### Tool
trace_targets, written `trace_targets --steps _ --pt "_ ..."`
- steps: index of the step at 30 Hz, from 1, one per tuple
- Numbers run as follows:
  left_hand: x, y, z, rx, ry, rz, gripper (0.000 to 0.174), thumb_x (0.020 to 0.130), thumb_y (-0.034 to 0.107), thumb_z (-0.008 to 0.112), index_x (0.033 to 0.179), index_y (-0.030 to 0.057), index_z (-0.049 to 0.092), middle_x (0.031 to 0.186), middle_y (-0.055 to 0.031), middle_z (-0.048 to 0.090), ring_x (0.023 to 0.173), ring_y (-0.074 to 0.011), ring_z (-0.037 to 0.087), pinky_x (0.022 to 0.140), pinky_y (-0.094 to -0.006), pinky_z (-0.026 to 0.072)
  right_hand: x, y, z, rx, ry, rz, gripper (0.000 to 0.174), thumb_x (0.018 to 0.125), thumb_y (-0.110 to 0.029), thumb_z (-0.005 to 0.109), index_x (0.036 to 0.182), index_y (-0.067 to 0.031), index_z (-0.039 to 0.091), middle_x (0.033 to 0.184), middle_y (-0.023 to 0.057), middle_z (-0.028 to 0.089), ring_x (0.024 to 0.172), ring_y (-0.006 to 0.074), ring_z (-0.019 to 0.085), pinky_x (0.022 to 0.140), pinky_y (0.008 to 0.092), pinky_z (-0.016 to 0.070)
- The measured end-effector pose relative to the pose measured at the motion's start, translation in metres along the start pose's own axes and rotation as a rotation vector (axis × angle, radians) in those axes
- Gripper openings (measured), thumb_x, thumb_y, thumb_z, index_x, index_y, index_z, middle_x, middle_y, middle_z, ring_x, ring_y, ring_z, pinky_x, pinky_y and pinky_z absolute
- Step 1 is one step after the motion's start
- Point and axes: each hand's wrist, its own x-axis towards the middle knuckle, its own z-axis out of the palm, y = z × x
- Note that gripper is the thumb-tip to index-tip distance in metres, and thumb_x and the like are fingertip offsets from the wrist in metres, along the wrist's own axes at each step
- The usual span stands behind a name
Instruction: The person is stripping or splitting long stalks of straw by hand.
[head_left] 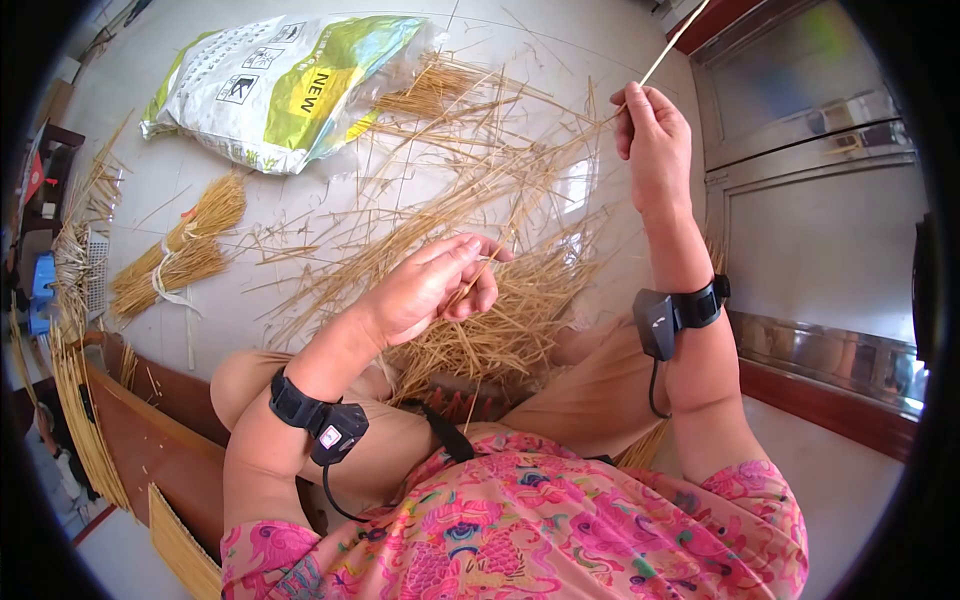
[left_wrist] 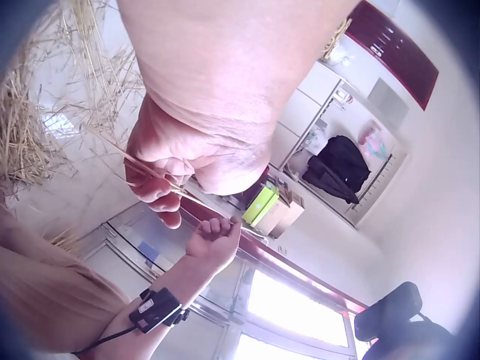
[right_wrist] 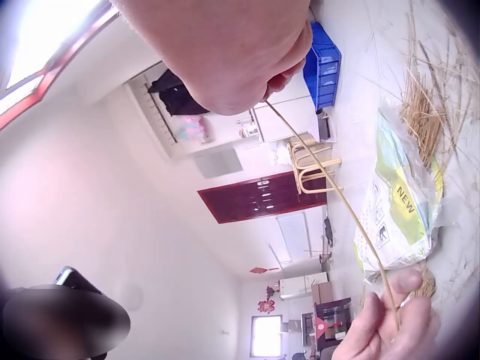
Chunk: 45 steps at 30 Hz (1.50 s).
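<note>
Snapping looks likeliest trouble: straw stalk (right_wrist: 352, 212) seems thin, brittle; sharp tug or bend could crack it. Loosened fingers might drop it toward loose straw heap (head_left: 490, 330), just off centre at 6 o'clock in head view. Stalk pale gold, slender, apparently unbroken along visible stretch. Spans gap between hands, well apart: left hand (head_left: 425, 290) pinching near centre, right hand (head_left: 658, 140) pinching around 1–2 o'clock.

Pale tiled floor (head_left: 612, 52); red door (right_wrist: 247, 201), perhaps

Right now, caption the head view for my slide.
Straw stalk in the right grip; loose straw, a tied bundle and a printed bag on the floor.
</note>
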Motion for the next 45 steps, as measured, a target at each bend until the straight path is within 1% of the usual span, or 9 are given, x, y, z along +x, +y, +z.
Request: trace_targets --steps 12,21,24,27,30,34,37,42,45 --pt "-0.011 0.004 0.004 0.114 -0.081 -0.101 0.028 0.1 0.03 0.038 0.089 0.0066 0.05 0.059 0.0073 0.03 0.051 -0.0023 0.024 0.044 -0.0183 0.02 0.006 -0.003 -0.021 0.087 0.166 -0.047 0.026 0.095 -0.02 0.051 0.08 -0.0005 0.059 0.059 -0.0056 0.043 0.048 0.0014 0.034 0.043 0.0181 0.0249" --pt "-0.01 0.005 -0.005 0.367 0.088 0.015 0.028 0.1 0.026 0.037 0.085 0.0061 0.05 0.06 0.0061 0.034 0.053 -0.0023 0.027 0.046 -0.0185 0.0249 0.015 -0.004 -0.038 0.086 0.292 -0.07 0.027 0.094 -0.02 0.052 0.075 -0.0022 0.057 0.058 -0.0062 0.039 0.051 0.0024 0.032 0.045 0.0192 0.0248" --pt "0.0 -0.013 -0.027 0.706 0.284 0.123 0.03 0.099 0.025 0.037 0.085 0.0025 0.05 0.061 -0.0005 0.047 0.053 -0.0121 0.043 0.051 -0.0262 0.0371 0.019 -0.008 -0.046 0.102 0.368 -0.111 0.027 0.094 -0.02 0.052 0.075 -0.0025 0.057 0.058 -0.006 0.04 0.051 0.0029 0.032 0.045 0.0193 0.0248" --pt "0.002 -0.026 -0.046 1.364 0.356 0.084 0.028 0.097 0.023 0.039 0.097 -0.0015 0.053 0.072 -0.013 0.06 0.067 -0.0323 0.058 0.067 -0.0395 0.0466 0.023 -0.009 -0.058 0.164 0.355 -0.133 0.026 0.094 -0.02 0.052 0.075 -0.0029 0.057 0.059 -0.0056 0.041 0.051 0.003 0.033 0.045 0.0193 0.026" --pt "-0.003 -0.025 -0.035 1.417 0.212 -0.143 0.032 0.095 0.021 0.041 0.115 -0.0017 0.052 0.098 -0.022 0.061 0.094 -0.0435 0.055 0.085 -0.0458 0.0436 0.02 -0.011 -0.055 0.173 0.319 -0.156 0.026 0.094 -0.02 0.052 0.076 -0.0033 0.057 0.059 -0.0051 0.042 0.05 0.003 0.035 0.045 0.0187 0.0277" --pt "0.002 -0.008 -0.06 1.762 0.607 0.022 0.043 0.093 0.02 0.046 0.129 -0.002 0.041 0.128 -0.0231 0.045 0.115 -0.0371 0.047 0.097 -0.0443 0.0386 0.005 -0.008 -0.035 0.171 0.107 -0.155 0.023 0.096 -0.018 0.05 0.083 -0.0015 0.059 0.063 -0.0019 0.05 0.052 0.0031 0.042 0.046 0.0181 0.0333" --pt "0.003 0.024 -0.07 1.611 0.913 0.533 0.042 0.091 0.016 0.049 0.128 -0.0014 0.041 0.124 -0.0223 0.048 0.112 -0.0351 0.049 0.097 -0.044 0.0389 -0.013 -0.002 -0.012 0.136 -0.056 -0.1 0.023 0.096 -0.017 0.05 0.092 0.0012 0.063 0.073 0.0017 0.059 0.058 0.0045 0.05 0.051 0.0187 0.0403" --pt "0.018 0.03 -0.028 1.337 0.598 0.79 0.037 0.09 0.011 0.052 0.125 0.0023 0.044 0.122 -0.0209 0.049 0.112 -0.0342 0.049 0.095 -0.0411 0.0395 -0.052 0.018 0.036 0.138 -0.382 0.058 0.023 0.095 -0.016 0.052 0.104 0.0002 0.065 0.081 0.002 0.064 0.065 0.005 0.055 0.058 0.0196 0.0447" --pt "0.031 0.013 -0.013 1.219 0.546 0.795 0.025 0.094 0.013 0.05 0.116 0.0016 0.048 0.099 -0.0143 0.059 0.089 -0.0244 0.058 0.078 -0.0337 0.0467 -0.068 0.022 0.052 0.126 -0.49 0.055 0.021 0.093 -0.015 0.054 0.1 -0.0001 0.067 0.081 0.0018 0.064 0.065 0.0053 0.054 0.057 0.0204 0.044"
